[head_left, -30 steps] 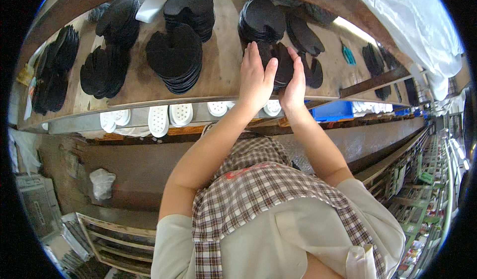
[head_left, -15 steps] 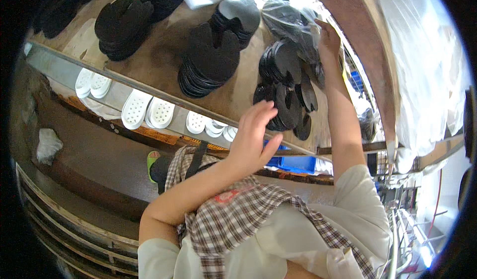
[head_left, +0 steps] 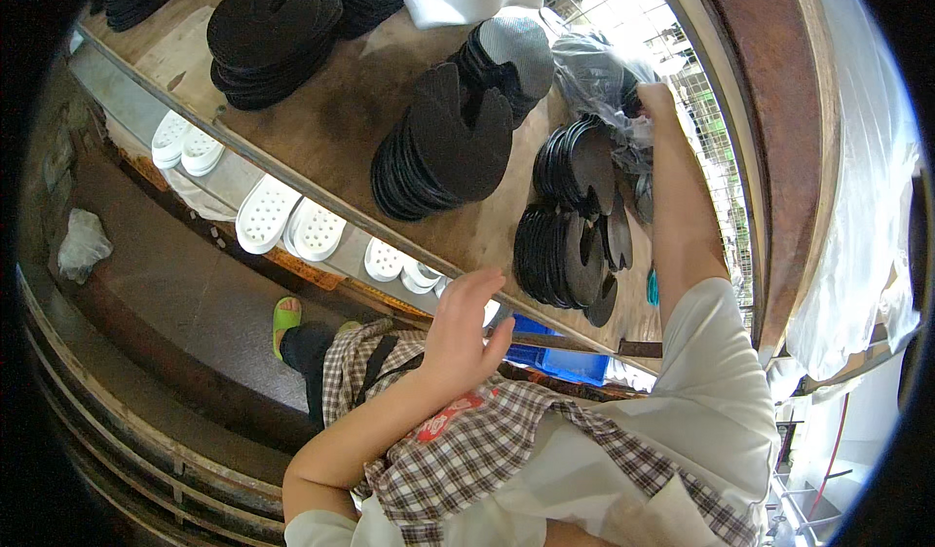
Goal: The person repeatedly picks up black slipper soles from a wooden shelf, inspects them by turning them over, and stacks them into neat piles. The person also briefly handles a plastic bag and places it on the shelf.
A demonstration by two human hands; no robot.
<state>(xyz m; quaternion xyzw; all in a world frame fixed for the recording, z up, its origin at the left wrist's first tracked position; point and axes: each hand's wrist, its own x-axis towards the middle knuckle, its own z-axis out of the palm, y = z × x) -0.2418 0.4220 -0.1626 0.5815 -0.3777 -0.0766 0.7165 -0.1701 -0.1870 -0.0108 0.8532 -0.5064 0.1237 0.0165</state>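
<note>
Shelf of brown wood [head_left: 326, 138] with black stacks, right hand [head_left: 658, 106] at a crumpled clear plastic bag [head_left: 606, 75]

Broadest of all is the wooden shelf, slanting across the upper half of the view. A brown-and-white checked cloth apron [head_left: 487, 464] covers the person's front just below it. At lower left runs a slatted wooden rack [head_left: 146, 469], and translucent plastic sheeting [head_left: 857, 157] hangs at far right.

Among the piles, a tall stack of flat black notched pieces [head_left: 448, 148] stands near the middle of the shelf. Toward its right end, a leaning row of thin black rounded pieces [head_left: 555, 255] sits close to the front edge. The plastic bag, with dark contents, lies behind that row, beside a wire mesh [head_left: 696, 70].

The right hand is at the bag's right side; its fingers are partly hidden, so whether they grip cannot be told. The left hand [head_left: 467, 331] is empty, fingers extended and thumb apart, by the shelf's front edge.

Smaller still are white perforated clogs [head_left: 268, 214] on a ledge below, a flat white strip [head_left: 474, 1] behind the stacks, and a lime-green slipper [head_left: 286, 318].
</note>
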